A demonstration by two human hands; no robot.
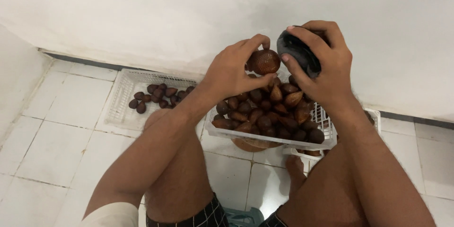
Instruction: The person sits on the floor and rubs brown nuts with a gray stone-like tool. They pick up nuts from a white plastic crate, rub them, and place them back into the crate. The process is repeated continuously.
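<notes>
My left hand [234,72] holds a brown scaly round fruit [264,61] by the fingertips, raised above a white slotted tray [265,138] heaped with several similar brown fruits [272,111]. My right hand [321,66] grips a dark grey rounded object [297,52] right beside that fruit, about level with it. The two hands nearly touch. The heaped tray sits between my bare knees, over my foot [297,170].
A second white slotted tray [120,99] lies on the white tiled floor at the left, holding a small group of the same fruits [158,95]. A white wall rises close behind both trays. Another tray edge [376,116] shows at the right.
</notes>
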